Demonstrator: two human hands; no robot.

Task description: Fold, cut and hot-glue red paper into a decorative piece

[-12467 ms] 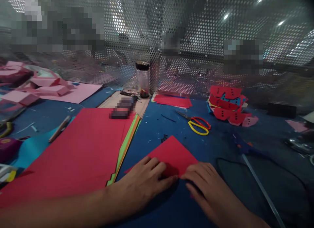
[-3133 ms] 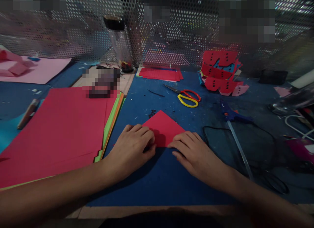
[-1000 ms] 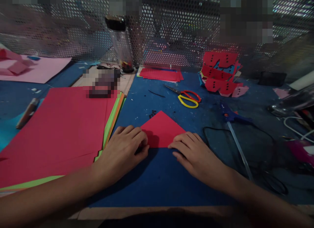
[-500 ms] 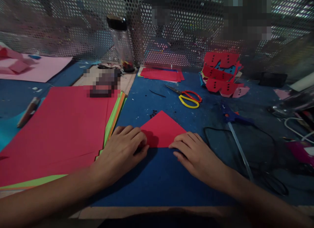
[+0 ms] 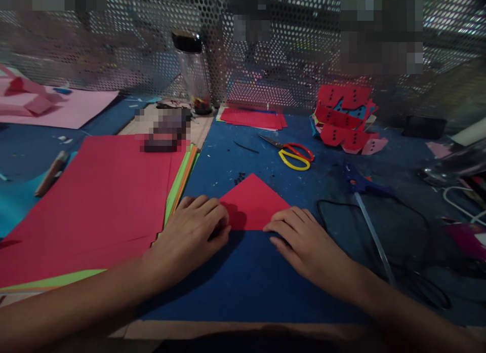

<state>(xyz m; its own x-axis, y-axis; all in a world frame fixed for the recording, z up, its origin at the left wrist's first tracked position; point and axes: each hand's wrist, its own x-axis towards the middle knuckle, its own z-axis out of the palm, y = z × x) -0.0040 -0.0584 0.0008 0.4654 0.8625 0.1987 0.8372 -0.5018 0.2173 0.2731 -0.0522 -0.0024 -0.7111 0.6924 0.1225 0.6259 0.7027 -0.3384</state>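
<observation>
A red sheet of paper folded into a triangle (image 5: 252, 203) lies flat on the blue table mat, its peak pointing away from me. At its left corner is my left hand (image 5: 199, 226), the fingers curled down over the paper and the thumb near the folded bottom edge. My right hand (image 5: 299, 234) holds the right corner, fingertips on the paper and thumb just below the edge. Both side corners are hidden under my hands.
Large red paper sheets (image 5: 117, 191) are stacked at left. Scissors (image 5: 294, 155) lie behind the triangle; a blue glue gun (image 5: 360, 181) with its cord sits at right. Farther back are a phone (image 5: 167, 132), a bottle (image 5: 195, 74) and punched red paper pieces (image 5: 343, 117).
Both hands stay at the corners of the folded paper with hardly any movement. The whole view has shifted slightly, so things appear a little farther right and lower.
</observation>
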